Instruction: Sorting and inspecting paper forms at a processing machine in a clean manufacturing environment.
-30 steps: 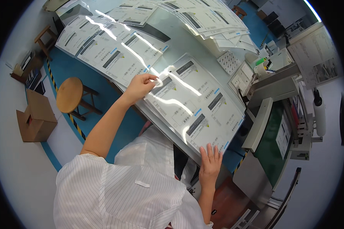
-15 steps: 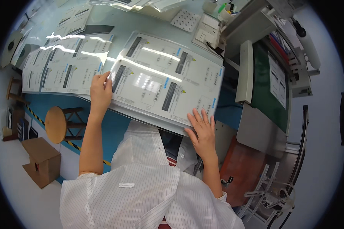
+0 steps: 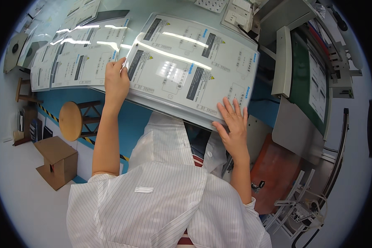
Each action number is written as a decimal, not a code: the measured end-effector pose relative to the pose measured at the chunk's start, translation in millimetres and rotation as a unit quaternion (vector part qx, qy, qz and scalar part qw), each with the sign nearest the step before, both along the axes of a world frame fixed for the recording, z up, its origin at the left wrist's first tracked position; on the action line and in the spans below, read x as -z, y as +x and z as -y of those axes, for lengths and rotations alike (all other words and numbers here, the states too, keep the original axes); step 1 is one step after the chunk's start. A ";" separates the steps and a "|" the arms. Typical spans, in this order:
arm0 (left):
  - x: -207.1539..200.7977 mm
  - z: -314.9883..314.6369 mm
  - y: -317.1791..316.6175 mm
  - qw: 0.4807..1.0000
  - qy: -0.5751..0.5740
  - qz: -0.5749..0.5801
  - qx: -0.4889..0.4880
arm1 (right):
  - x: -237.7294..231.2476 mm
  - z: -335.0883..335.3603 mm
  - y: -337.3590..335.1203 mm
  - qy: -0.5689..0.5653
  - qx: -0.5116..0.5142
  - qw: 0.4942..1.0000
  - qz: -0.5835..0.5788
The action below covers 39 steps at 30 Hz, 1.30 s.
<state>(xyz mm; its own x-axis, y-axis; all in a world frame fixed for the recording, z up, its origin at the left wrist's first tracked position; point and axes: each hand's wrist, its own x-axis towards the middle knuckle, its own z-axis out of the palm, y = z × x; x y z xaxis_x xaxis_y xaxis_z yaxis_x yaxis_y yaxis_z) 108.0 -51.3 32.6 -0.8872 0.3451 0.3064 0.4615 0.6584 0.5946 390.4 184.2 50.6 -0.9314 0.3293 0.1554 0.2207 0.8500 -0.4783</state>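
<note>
Before me at the table's front edge lies a stack of clear, glossy printed sheets (image 3: 182, 89), with dark label blocks, small yellow triangles and blue print. At its left edge is my left hand (image 3: 117, 82), its thumb and fingers pinched together on the edge of the top sheet. How many sheets it has hold of cannot be made out. My right hand (image 3: 234, 128) rests on the near right corner, palm down and fingers spread. Further left, more printed sheets (image 3: 68, 76) lie overlapping on the table, close to my left hand.
Right of the stack stands a machine with a green bed (image 3: 301, 74) and a printed sheet on it. A white switch box (image 3: 237, 18) sits at the back right. On the floor to the left are a round wooden stool (image 3: 70, 121) and a cardboard box (image 3: 58, 159).
The view has shifted, so the whole scene sits further right and higher. My left fingers have drawn closer together on the sheet's edge. My right hand stays flat on the same corner.
</note>
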 end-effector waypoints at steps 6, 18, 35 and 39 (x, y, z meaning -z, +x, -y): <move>-1.3 2.0 1.9 1.000 -0.001 -0.003 -0.005 | 1.1 1.9 -1.7 0.005 0.006 1.000 -0.007; 10.1 4.0 -0.5 0.997 -0.056 -0.052 -0.009 | -9.7 -51.2 27.1 -0.106 0.129 0.978 -0.129; 35.5 3.1 -25.3 0.995 -0.006 -0.099 0.002 | 52.0 -259.9 143.9 0.168 0.554 0.814 0.053; 40.6 3.6 -27.3 0.999 0.026 -0.046 -0.007 | 51.3 -276.4 146.2 0.179 0.569 0.801 0.050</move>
